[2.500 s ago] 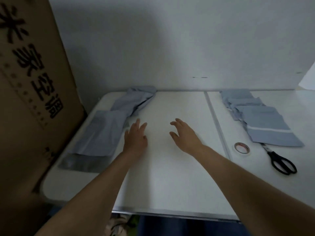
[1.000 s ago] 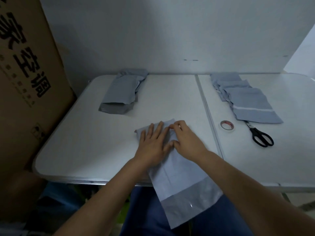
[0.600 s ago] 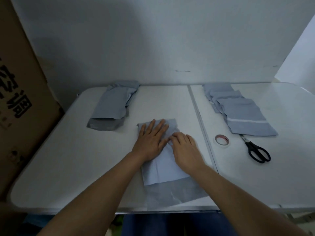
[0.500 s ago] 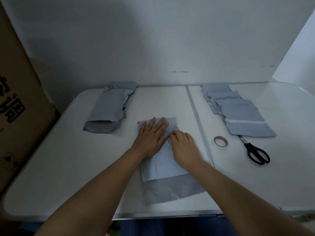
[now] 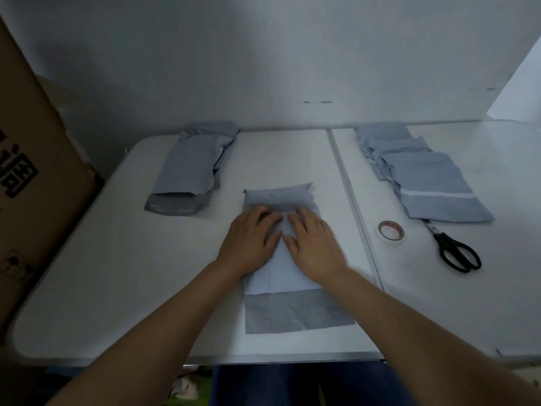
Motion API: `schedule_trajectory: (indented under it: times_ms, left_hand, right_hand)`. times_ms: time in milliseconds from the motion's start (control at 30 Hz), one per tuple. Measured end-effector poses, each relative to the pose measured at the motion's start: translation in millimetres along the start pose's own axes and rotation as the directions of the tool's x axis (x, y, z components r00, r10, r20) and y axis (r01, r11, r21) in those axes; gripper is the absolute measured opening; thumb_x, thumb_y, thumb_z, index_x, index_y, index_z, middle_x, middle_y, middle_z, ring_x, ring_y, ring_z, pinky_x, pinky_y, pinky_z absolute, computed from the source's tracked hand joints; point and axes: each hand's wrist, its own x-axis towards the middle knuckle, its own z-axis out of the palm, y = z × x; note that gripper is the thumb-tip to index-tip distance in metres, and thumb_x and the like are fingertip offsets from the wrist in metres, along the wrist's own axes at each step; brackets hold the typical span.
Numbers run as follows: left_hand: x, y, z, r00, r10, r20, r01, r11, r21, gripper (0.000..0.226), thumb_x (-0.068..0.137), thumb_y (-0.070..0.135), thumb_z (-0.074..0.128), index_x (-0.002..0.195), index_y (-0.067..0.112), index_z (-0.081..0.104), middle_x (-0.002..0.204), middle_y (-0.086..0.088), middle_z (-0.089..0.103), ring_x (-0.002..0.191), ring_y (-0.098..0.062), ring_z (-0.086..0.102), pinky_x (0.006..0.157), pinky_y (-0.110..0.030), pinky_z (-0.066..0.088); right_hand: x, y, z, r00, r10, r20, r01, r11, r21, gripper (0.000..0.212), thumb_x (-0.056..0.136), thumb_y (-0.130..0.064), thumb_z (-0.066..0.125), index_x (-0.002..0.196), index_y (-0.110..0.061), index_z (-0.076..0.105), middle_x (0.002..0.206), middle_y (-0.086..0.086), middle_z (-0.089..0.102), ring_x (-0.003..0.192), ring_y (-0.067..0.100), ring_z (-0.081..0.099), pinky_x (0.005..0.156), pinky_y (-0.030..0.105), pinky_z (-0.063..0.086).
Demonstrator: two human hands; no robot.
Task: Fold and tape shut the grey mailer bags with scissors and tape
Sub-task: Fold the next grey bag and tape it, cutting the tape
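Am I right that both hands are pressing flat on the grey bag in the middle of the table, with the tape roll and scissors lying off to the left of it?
Not quite: the head view shows the tape roll and scissors lying to the right of the grey bag. The rest holds: the left hand and right hand both press flat on it.

Grey mailer bag (image 5: 288, 291) lies flat at the middle of the bench (image 5: 117, 273), long axis running away from the near edge, its far end puffed and rounded, a darker grey flap spread open at the near end. To the far left sits a pile of unfolded mailer bags (image 5: 193, 168), darker flaps facing the near side. Far right, a stack of folded mailer bags (image 5: 421, 174), overlapping like shingles, the nearest one crossed by a pale strip. Tape roll (image 5: 390, 230) lies flat just beside that stack, and black-handled scissors (image 5: 455, 250) lie to its right, blades tucked under the nearest folded bag.
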Motion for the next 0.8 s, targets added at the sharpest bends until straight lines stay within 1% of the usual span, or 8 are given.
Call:
schedule_trajectory:
  times_ms: [133, 233, 300, 367, 467, 533, 600, 800]
  left_hand:
    - [8.8, -3.3, 4.8, 0.991, -0.075, 0.111, 0.072, 0.997, 0.028, 0.054, 0.096, 0.055, 0.02, 0.147, 0.039, 0.028, 0.155, 0.006, 0.021, 0.141, -0.016, 0.023, 0.118, -0.041, 0.012]
    - [20.4, -2.5, 4.8, 0.976, -0.13, 0.175, 0.123, 0.991, 0.05, 0.052, 0.1, 0.051, 0.022, 0.15, 0.041, 0.019, 0.16, 0.008, 0.009, 0.147, -0.013, 0.007, 0.12, -0.043, 0.001]
    - [25.9, -1.5, 3.2, 0.98, -0.127, 0.152, 0.122, 0.992, 0.04, 0.051, 0.1, 0.05, 0.025, 0.15, 0.037, 0.024, 0.16, 0.006, 0.013, 0.147, -0.016, 0.01, 0.119, -0.044, 0.004]
    - [28.9, -1.2, 2.3, 0.995, -0.084, 0.051, 0.083, 0.996, 0.016, 0.051, 0.099, 0.048, 0.031, 0.145, 0.028, 0.038, 0.154, 0.0, 0.029, 0.141, -0.021, 0.027, 0.116, -0.042, 0.017]
    - [35.6, -3.7, 2.4, 0.998, -0.054, -0.017, 0.054, 0.999, 0.007, 0.053, 0.094, 0.049, 0.034, 0.137, 0.021, 0.05, 0.143, -0.004, 0.044, 0.127, -0.023, 0.045, 0.108, -0.042, 0.032]
    - [39.2, -7.0, 5.9, 0.999, -0.053, 0.006, 0.053, 0.999, 0.008, 0.053, 0.094, 0.049, 0.035, 0.137, 0.022, 0.049, 0.142, -0.004, 0.045, 0.125, -0.024, 0.046, 0.106, -0.042, 0.035]
    - [40.4, -9.6, 10.0, 0.998, -0.056, 0.02, 0.056, 0.998, 0.006, 0.052, 0.096, 0.048, 0.036, 0.141, 0.023, 0.046, 0.146, -0.005, 0.04, 0.128, -0.024, 0.042, 0.109, -0.04, 0.032]
    - [40.8, -7.0, 15.3, 0.985, -0.131, 0.114, 0.127, 0.991, 0.04, 0.052, 0.101, 0.05, 0.023, 0.151, 0.035, 0.021, 0.159, 0.004, 0.014, 0.145, -0.016, 0.016, 0.12, -0.038, 0.005]
  right_hand:
    - [11.6, 3.9, 1.6, 0.999, 0.031, 0.031, -0.029, 0.998, -0.054, 0.076, 0.09, -0.055, 0.008, 0.15, -0.013, 0.03, 0.158, 0.017, 0.021, 0.146, 0.03, 0.019, 0.119, 0.042, 0.015]
    - [24.9, 7.5, -0.8, 0.994, 0.08, 0.073, -0.077, 0.996, -0.047, 0.083, 0.085, -0.059, 0.002, 0.151, -0.016, 0.027, 0.158, 0.019, 0.016, 0.147, 0.031, 0.016, 0.119, 0.043, 0.011]
    - [30.2, 8.1, -3.9, 0.996, 0.087, 0.022, -0.086, 0.995, -0.042, 0.077, 0.088, -0.056, 0.014, 0.144, -0.011, 0.042, 0.151, 0.023, 0.033, 0.139, 0.037, 0.032, 0.114, 0.048, 0.023]
    - [32.6, 9.4, -5.5, 0.995, 0.051, -0.085, -0.052, 0.999, -0.008, 0.054, 0.09, -0.04, 0.04, 0.125, -0.003, 0.058, 0.13, 0.023, 0.054, 0.119, 0.039, 0.052, 0.102, 0.048, 0.04]
    - [37.9, 10.5, -2.5, 0.987, 0.001, -0.16, 0.011, 0.997, 0.077, 0.034, 0.083, -0.013, 0.064, 0.115, 0.0, 0.062, 0.117, 0.02, 0.059, 0.106, 0.037, 0.058, 0.087, 0.045, 0.052]
    - [42.5, 11.1, -0.6, 0.99, 0.017, -0.138, -0.003, 0.995, 0.104, 0.035, 0.086, -0.017, 0.059, 0.117, -0.001, 0.06, 0.119, 0.02, 0.058, 0.106, 0.037, 0.058, 0.085, 0.046, 0.053]
    - [44.9, 12.1, 2.1, 0.994, 0.026, -0.106, -0.017, 0.996, 0.086, 0.046, 0.089, -0.029, 0.046, 0.123, -0.001, 0.059, 0.125, 0.022, 0.056, 0.113, 0.038, 0.056, 0.092, 0.047, 0.051]
    - [47.3, 15.2, 5.6, 0.999, 0.024, -0.032, -0.024, 1.0, 0.014, 0.065, 0.093, -0.044, 0.025, 0.139, -0.004, 0.047, 0.146, 0.023, 0.041, 0.136, 0.036, 0.038, 0.112, 0.047, 0.031]
